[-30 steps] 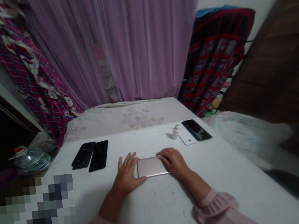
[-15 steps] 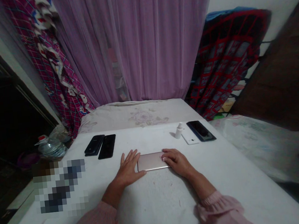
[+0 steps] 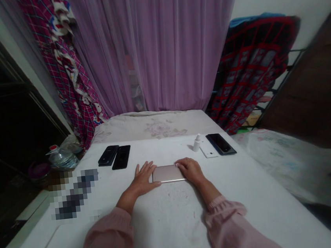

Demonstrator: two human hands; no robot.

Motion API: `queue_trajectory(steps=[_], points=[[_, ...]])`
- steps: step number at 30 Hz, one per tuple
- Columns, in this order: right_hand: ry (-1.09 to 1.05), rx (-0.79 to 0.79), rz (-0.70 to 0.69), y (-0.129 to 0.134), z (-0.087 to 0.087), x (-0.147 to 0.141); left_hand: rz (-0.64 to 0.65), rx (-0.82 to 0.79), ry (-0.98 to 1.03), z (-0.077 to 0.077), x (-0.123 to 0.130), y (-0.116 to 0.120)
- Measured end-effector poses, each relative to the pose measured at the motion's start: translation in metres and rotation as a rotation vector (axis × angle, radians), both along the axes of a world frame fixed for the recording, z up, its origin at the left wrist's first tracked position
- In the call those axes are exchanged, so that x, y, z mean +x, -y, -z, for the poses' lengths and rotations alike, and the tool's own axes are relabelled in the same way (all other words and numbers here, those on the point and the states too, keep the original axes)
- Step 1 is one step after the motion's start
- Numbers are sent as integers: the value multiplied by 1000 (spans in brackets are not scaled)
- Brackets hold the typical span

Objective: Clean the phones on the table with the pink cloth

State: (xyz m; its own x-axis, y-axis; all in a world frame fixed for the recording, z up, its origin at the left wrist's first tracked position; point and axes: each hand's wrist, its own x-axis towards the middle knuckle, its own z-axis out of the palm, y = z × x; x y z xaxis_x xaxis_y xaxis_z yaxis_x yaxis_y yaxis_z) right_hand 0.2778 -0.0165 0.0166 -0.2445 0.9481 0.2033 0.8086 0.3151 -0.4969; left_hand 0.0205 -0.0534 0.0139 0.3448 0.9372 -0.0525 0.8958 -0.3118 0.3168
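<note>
A rose-gold smartphone [image 3: 167, 174] lies lengthwise on the white table, its back turned up. My left hand [image 3: 142, 180] steadies its left end, fingers spread along the far side and thumb at the near edge. Over the right end, my right hand [image 3: 191, 170] has its fingers curled and pressed down on the phone. A small pale piece [image 3: 177, 164], possibly cloth or tissue, peeks out at those fingertips; most of it is hidden.
A small white spray bottle [image 3: 196, 143] stands beyond my right hand, beside a white phone [image 3: 209, 149] and a dark phone [image 3: 221, 144]. Several dark phones, including a black phone [image 3: 121, 157], lie at the left. A water jug [image 3: 62, 157] stands beyond the table's left edge.
My right hand has shifted toward the phone's far edge, its fingers more curled, covering more of the pale piece. My left hand stays at the left end. The camera view has shifted slightly.
</note>
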Motion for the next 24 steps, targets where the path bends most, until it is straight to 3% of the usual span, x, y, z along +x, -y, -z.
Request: queue_trajectory(steps=[10, 17, 24], points=[[-200, 76, -243, 32, 10, 30, -2, -37, -42, -13, 6, 4], [-121, 31, -74, 5, 10, 15, 42, -83, -34, -8, 1, -1], [-100, 18, -37, -3, 11, 10, 47, 141, 18, 20, -6, 0]])
